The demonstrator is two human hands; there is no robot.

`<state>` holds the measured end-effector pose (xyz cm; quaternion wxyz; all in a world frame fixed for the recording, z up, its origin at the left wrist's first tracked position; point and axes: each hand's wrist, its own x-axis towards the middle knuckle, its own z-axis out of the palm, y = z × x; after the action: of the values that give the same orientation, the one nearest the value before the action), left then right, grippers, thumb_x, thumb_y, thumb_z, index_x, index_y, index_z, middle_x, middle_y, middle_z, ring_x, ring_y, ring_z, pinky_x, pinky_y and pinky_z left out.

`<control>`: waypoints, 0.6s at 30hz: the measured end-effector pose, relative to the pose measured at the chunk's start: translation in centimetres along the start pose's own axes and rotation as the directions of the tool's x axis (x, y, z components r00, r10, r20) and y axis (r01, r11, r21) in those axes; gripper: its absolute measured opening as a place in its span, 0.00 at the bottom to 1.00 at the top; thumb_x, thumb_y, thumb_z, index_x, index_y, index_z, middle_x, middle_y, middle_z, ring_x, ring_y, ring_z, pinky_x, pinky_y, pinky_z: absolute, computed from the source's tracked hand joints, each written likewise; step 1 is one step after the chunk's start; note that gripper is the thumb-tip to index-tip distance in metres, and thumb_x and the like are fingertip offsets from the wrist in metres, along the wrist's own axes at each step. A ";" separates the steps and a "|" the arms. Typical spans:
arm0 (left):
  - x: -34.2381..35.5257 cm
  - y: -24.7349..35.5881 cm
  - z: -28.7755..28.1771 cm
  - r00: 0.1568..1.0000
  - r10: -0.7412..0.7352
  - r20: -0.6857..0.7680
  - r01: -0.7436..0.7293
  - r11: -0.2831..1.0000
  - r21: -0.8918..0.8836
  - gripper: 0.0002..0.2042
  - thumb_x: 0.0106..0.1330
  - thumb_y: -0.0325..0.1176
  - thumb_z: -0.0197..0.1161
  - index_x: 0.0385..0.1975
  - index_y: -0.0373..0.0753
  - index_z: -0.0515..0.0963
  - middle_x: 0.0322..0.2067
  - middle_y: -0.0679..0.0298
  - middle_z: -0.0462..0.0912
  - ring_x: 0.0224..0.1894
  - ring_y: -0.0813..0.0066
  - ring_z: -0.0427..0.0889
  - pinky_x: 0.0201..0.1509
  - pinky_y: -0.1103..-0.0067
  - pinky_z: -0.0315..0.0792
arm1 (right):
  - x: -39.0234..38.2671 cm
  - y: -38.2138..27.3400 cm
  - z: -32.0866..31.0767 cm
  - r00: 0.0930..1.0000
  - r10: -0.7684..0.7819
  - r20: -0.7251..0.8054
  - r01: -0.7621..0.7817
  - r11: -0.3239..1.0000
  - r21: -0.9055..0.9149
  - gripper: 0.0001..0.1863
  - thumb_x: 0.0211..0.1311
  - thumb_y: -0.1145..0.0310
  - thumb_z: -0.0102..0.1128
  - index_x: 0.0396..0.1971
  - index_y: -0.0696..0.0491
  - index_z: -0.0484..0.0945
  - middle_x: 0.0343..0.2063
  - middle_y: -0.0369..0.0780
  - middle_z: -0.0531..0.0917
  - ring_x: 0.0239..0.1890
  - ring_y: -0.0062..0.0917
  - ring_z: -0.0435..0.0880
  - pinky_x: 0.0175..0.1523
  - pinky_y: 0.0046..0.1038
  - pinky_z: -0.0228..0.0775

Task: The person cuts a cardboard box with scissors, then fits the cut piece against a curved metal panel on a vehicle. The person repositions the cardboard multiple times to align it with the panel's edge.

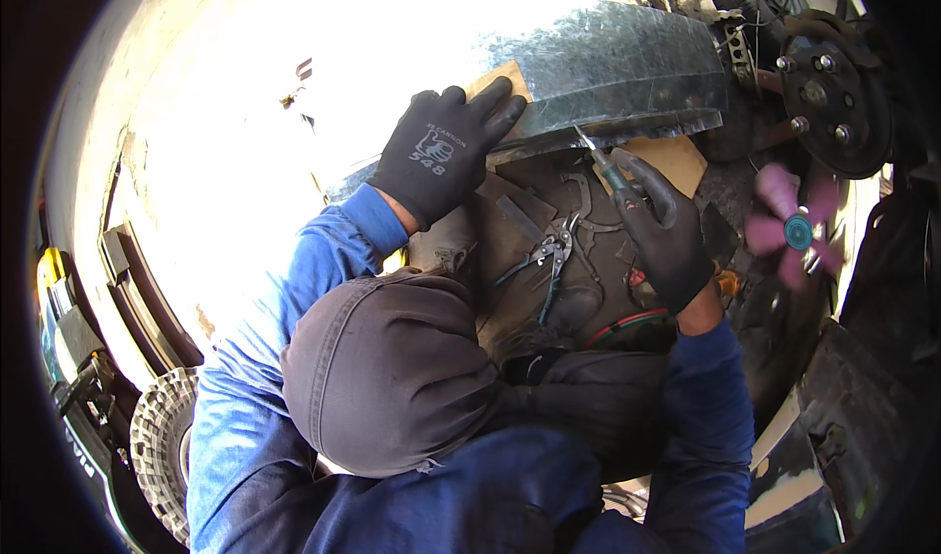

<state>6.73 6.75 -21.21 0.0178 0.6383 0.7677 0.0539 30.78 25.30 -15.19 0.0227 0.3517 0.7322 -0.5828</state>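
A curved sheet-metal panel, grey and mottled, spans the upper middle along the pale vehicle body. My left hand, in a black glove, holds a small tan board piece against its face, fingers over the board's lower left part. In my gloved right hand is a slim pointed tool with a teal handle. Its thin tip meets the panel's lower edge or lies just in front of it; I cannot tell which. Another tan board shows below the panel, partly behind my right hand.
Metal snips and a locking clamp lie on the ground between my arms. A wheel hub with protruding studs stands at the upper right, above a pink-bladed fan. A knobbly tyre is at the lower left.
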 end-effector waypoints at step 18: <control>0.3 0.0 0.0 0.999 0.001 -0.040 -0.002 1.000 -0.016 0.33 0.60 0.31 0.71 0.70 0.50 0.75 0.68 0.67 0.79 0.47 0.63 0.84 0.49 0.66 0.78 | 3.7 -3.1 2.1 0.983 -0.176 -0.051 0.175 0.984 -0.021 0.28 0.72 0.75 0.63 0.71 0.65 0.76 0.65 0.50 0.86 0.66 0.28 0.84 0.72 0.30 0.73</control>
<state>6.67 7.04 -21.24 0.0077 0.6376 0.7669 0.0730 25.56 25.02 -14.94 -0.0453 0.3009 0.7654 -0.5671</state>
